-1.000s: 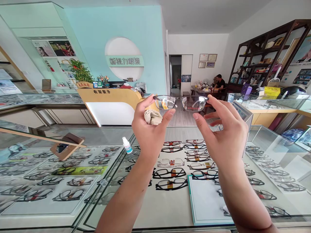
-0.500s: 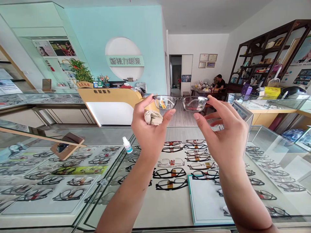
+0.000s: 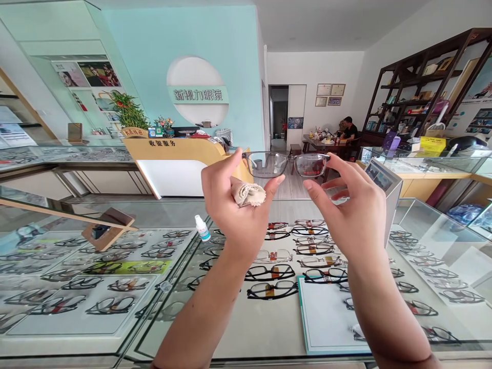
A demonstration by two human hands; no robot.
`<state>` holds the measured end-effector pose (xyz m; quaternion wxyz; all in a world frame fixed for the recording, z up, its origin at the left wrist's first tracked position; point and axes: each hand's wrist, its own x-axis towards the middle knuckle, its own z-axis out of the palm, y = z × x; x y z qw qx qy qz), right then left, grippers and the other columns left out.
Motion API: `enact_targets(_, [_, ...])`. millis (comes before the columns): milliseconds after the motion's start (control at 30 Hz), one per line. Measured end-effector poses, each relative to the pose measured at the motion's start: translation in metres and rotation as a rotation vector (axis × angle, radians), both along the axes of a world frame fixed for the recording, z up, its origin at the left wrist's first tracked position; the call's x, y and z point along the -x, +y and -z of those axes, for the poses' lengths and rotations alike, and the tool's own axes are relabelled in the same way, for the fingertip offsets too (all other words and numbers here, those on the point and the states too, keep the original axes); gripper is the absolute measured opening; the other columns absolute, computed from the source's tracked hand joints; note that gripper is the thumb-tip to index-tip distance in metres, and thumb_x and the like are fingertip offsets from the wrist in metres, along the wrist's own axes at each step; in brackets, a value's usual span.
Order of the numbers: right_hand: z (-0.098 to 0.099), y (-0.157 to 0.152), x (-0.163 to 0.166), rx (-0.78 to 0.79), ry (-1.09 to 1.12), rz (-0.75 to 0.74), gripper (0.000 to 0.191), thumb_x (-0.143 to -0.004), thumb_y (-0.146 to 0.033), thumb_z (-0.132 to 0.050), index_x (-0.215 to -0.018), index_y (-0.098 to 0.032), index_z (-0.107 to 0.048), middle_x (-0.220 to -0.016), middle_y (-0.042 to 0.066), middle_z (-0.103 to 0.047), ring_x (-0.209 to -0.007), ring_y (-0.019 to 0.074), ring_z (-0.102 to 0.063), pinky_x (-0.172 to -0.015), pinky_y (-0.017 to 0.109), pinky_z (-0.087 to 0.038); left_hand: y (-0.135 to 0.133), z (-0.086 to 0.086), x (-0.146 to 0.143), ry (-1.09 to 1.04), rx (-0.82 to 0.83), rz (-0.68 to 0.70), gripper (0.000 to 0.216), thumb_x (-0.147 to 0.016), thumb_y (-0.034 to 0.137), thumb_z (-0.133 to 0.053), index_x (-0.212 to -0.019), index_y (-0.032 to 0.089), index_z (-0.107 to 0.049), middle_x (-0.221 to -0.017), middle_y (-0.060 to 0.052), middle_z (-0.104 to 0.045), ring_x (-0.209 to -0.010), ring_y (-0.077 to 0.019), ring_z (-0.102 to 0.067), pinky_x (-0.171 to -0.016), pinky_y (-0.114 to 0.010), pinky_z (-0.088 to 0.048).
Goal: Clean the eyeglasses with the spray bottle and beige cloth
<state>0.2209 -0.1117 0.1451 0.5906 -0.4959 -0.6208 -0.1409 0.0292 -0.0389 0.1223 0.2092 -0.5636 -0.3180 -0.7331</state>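
A pair of dark-framed eyeglasses (image 3: pixel 268 164) is raised in front of me above the glass counter, one end in each hand. My left hand (image 3: pixel 238 200) grips the left end with its fingers and also has a crumpled beige cloth (image 3: pixel 249 195) tucked in its palm. At the right end, the index finger of my right hand (image 3: pixel 351 200) touches the frame near the hinge, the thumb lower down. Faint red print shows on the right lens. A small white spray bottle (image 3: pixel 202 229) with a blue label stands on the counter left of my left forearm.
Rows of eyeglasses (image 3: pixel 270 272) lie inside the glass display case below my arms. A white board (image 3: pixel 330 318) with a teal edge is at the lower right. A wooden stand (image 3: pixel 109 230) is at left. Farther back are a cash counter (image 3: pixel 175 169) and a seated person (image 3: pixel 349 130).
The eyeglasses have turned, the left lens now looking larger and the right one narrower. My left hand has shifted slightly, and the cloth in it has moved a little right and down.
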Motion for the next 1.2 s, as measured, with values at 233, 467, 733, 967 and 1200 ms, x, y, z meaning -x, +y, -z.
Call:
enact_targets(233, [0.0,-0.003,0.001,0.009,0.021,-0.02,0.048,-0.103,-0.056,-0.075,-0.142,-0.029,-0.079,-0.132,0.011,-0.084,-0.085,0.0229,-0.081,-0.07,0.039,-0.066,-0.003,-0.002,-0.003,-0.018,0.04,0.014,0.074,-0.092,0.064,-0.093,-0.149,0.027,-0.065,-0.135,-0.01,-0.07,-0.117,-0.0278,-0.072,-0.104,-0.048,-0.063])
enact_targets(467, [0.001,-0.004,0.0,-0.026,0.038,-0.021,0.047,-0.104,-0.053,-0.078,-0.143,-0.027,-0.078,-0.138,0.012,-0.083,-0.087,0.0228,-0.082,-0.069,0.039,-0.067,-0.002,-0.002,-0.003,-0.029,0.088,0.119,0.072,-0.093,0.062,-0.093,-0.15,0.028,-0.065,-0.142,-0.01,-0.072,-0.132,-0.0308,-0.073,-0.115,-0.052,-0.062])
enact_targets(733, [0.01,0.008,0.002,-0.235,0.131,-0.168,0.035,-0.113,-0.049,-0.07,-0.14,-0.029,-0.079,-0.131,0.012,-0.083,-0.092,0.0229,-0.082,-0.068,0.036,-0.07,0.0,-0.002,-0.002,-0.028,0.059,0.182,0.068,-0.097,0.058,-0.09,-0.152,0.027,-0.065,-0.147,-0.01,-0.073,-0.139,-0.0305,-0.071,-0.121,-0.051,-0.06])
enact_targets(967, [0.016,0.017,0.007,-0.466,0.182,-0.232,0.035,-0.12,-0.044,-0.058,-0.149,-0.034,-0.075,-0.134,0.013,-0.077,-0.125,0.0326,-0.078,-0.077,0.045,-0.074,-0.009,0.0,-0.005,-0.039,0.073,0.235,0.072,-0.096,0.053,-0.092,-0.156,0.029,-0.059,-0.14,-0.009,-0.072,-0.1,-0.0218,-0.079,-0.097,-0.044,-0.068])
enact_targets(1200, [0.014,0.026,0.003,-0.462,0.311,-0.37,0.023,-0.116,-0.043,-0.067,-0.132,-0.032,-0.08,-0.128,0.011,-0.076,-0.121,0.0295,-0.078,-0.076,0.042,-0.072,-0.008,-0.001,0.001,0.015,0.053,0.271,0.077,-0.095,0.056,-0.092,-0.158,0.033,-0.054,-0.156,-0.012,-0.069,-0.109,-0.0246,-0.081,-0.12,-0.057,-0.063])
